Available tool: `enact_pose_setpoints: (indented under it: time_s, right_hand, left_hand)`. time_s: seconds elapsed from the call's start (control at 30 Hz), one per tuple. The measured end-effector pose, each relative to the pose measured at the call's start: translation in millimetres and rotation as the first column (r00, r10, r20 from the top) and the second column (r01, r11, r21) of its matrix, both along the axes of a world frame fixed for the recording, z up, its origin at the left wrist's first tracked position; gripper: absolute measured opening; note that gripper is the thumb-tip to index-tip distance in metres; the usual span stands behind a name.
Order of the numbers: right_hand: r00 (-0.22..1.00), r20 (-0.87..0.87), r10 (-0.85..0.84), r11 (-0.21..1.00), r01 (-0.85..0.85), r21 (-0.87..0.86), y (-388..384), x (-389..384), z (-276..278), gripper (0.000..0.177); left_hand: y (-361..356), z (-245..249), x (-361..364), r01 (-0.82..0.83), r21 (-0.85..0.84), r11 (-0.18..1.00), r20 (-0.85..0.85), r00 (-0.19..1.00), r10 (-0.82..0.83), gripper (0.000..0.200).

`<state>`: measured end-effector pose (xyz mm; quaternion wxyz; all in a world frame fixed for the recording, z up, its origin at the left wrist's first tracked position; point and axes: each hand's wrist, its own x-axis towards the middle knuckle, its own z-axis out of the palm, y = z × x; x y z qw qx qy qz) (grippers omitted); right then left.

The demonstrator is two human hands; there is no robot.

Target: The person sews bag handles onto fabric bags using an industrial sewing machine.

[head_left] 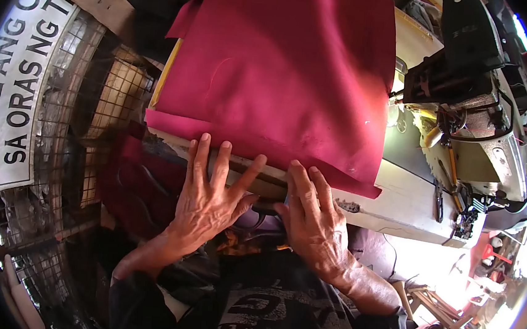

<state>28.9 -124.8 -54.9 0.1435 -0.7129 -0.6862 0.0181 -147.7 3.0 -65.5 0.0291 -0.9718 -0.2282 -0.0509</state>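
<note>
A large dark-red sheet of fabric (277,73) lies over the sewing table (406,203), its near edge folded in a narrow strip along the table's front. My left hand (208,197) rests with spread fingers, the fingertips touching the left half of that near edge. Beside it, my right hand (317,224) lies with extended fingers at the table's front edge, its fingertips against the fabric's near edge. Neither hand grips anything. To the right of the fabric stands a black sewing machine (470,57), with its lit needle area next to the fabric's right side.
Scissors (439,202) and small tools lie on the table's right part. More dark-red fabric (132,185) hangs at the left below the table edge. A wire mesh wall (117,97) and a lettered sign (18,89) stand at the far left.
</note>
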Motion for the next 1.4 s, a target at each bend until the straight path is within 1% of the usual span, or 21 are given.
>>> enact_pose_setpoints:
  time_s: [0.07,0.17,0.3,0.4,0.47,0.53,0.57,0.67,0.77,0.83,0.9,1.0,1.03,1.07,1.1,1.13,1.17,1.2,1.3,1.37,1.4]
  right_hand:
    - [0.998,0.045,-0.04,0.999,0.04,-0.006,8.6,-8.0,1.4,0.064]
    - [0.983,0.164,-0.081,0.997,0.083,-0.009,13.5,-19.2,-3.7,0.068]
    - [0.966,0.256,-0.042,0.999,0.047,-0.015,14.0,-18.5,-5.6,0.071]
    - [0.987,0.111,-0.115,0.993,0.114,0.014,6.6,-16.1,-13.8,0.074]
    - [0.99,0.113,-0.085,0.996,0.08,0.047,4.3,-9.4,-13.6,0.076]
    - [0.993,0.099,-0.069,0.994,0.06,0.086,3.9,-8.6,-15.2,0.078]
    - [0.991,0.108,-0.075,0.996,0.069,0.054,5.2,-10.2,-12.8,0.079]
    - [0.982,0.171,-0.082,0.993,0.095,-0.066,16.6,-22.4,2.3,0.08]
    - [0.952,0.301,-0.058,0.991,0.092,-0.097,13.8,-24.5,-3.7,0.072]
    - [0.989,0.139,-0.051,0.998,0.054,-0.014,2.7,-13.2,-10.6,0.074]
    - [0.998,-0.06,-0.029,0.995,0.035,0.091,-9.0,-3.7,-19.9,0.076]
    - [0.998,0.004,-0.062,0.995,0.062,0.073,-8.4,-11.9,-21.0,0.077]
    - [0.997,0.022,-0.079,0.995,0.077,0.062,-7.5,-15.0,-19.8,0.077]
    - [0.997,-0.002,-0.083,0.996,0.083,0.037,-6.5,-15.4,-15.9,0.068]
    - [0.997,-0.024,-0.067,0.995,0.068,0.069,-8.9,-11.0,-17.6,0.065]
    - [0.998,-0.047,-0.047,0.994,0.051,0.099,-12.9,-5.9,-21.3,0.062]
    - [0.997,-0.068,-0.02,0.991,0.029,0.129,-17.0,-0.2,-23.6,0.059]
    - [0.993,-0.116,0.006,0.989,0.011,0.15,-24.1,8.3,-13.0,0.052]
    - [0.986,-0.15,-0.073,0.908,0.128,0.399,-53.6,38.1,-1.4,0.057]
    - [0.871,-0.261,-0.415,0.825,0.481,0.295,-60.6,52.8,11.6,0.059]
    - [0.81,-0.406,-0.423,0.819,0.534,0.211,-60.1,63.0,13.4,0.058]
  left_hand:
    - [-2.4,3.6,1.4,-0.01,-0.036,0.999,-0.062,0.998,0.008,0.072]
    - [-2.5,7.4,2.6,-0.026,-0.062,0.998,-0.109,0.994,0.019,0.073]
    - [0.3,-0.8,1.5,0.0,-0.007,1.0,-0.045,0.999,-0.001,0.075]
    - [7.3,-6.8,-9.0,0.008,-0.001,1.0,0.005,1.0,-0.008,0.075]
    - [13.5,-10.3,-14.4,0.016,-0.02,1.0,0.046,0.999,-0.015,0.075]
    - [7.3,-6.7,-7.8,-0.032,-0.057,0.998,0.069,0.997,0.036,0.074]
    - [4.3,-3.9,-4.3,-0.052,-0.076,0.996,0.081,0.995,0.058,0.073]
    - [-2.2,12.0,2.5,-0.014,-0.035,0.999,-0.035,0.999,0.013,0.067]
    - [-1.6,7.6,2.3,-0.02,-0.026,0.999,-0.015,1.0,0.02,0.071]
    - [3.8,6.8,-1.4,0.021,-0.007,1.0,-0.018,1.0,-0.021,0.076]
    - [2.9,6.9,0.5,0.004,-0.019,1.0,0.017,1.0,-0.003,0.076]
    - [-5.8,14.3,10.3,0.001,-0.03,1.0,0.037,0.999,0.0,0.078]
    - [-13.6,21.7,19.3,0.02,-0.046,0.999,0.052,0.998,-0.017,0.07]
    - [-19.2,15.9,25.8,0.091,-0.07,0.993,0.11,0.991,-0.083,0.067]
    - [-23.5,7.0,33.1,0.166,-0.09,0.982,0.169,0.974,-0.149,0.064]
    - [-29.5,1.2,40.8,0.238,-0.19,0.952,0.251,0.95,-0.187,0.061]
    - [-31.3,0.2,45.3,0.248,-0.194,0.949,0.177,0.96,-0.215,0.062]
    - [-31.3,-2.6,45.7,0.255,-0.167,0.952,0.159,0.96,-0.229,0.065]
    - [-33.7,-6.0,45.3,0.241,-0.143,0.96,0.139,0.965,-0.222,0.072]
    - [-36.6,-3.3,43.3,0.224,-0.161,0.961,0.134,0.97,-0.203,0.075]
    - [-35.8,-1.2,40.7,0.219,-0.177,0.959,0.128,0.972,-0.198,0.076]
